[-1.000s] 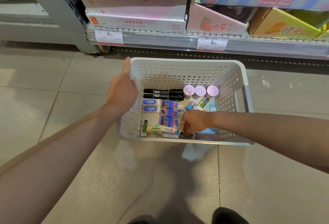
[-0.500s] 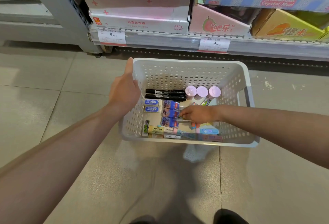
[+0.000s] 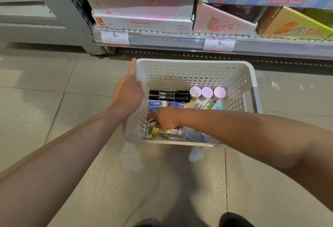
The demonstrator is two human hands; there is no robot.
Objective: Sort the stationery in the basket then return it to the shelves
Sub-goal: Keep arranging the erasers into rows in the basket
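A white perforated basket stands on the tiled floor before the shelves. My left hand grips its left rim, thumb stretched along the edge. My right hand reaches down inside toward the left wall and pinches a small grey item. Inside lie two black markers, three round pink-lidded pots, blue-and-white erasers, a yellow eraser and several other small packets along the near wall. My right forearm hides part of the contents.
The lowest shelf runs across the top with price tags and display boxes: a white-pink one, a pink one, an orange one. A grey upright stands left. My shoes show at the bottom edge.
My right hand has moved from the near middle of the basket to its left side, now pinching a small grey item. My left hand stays on the rim.
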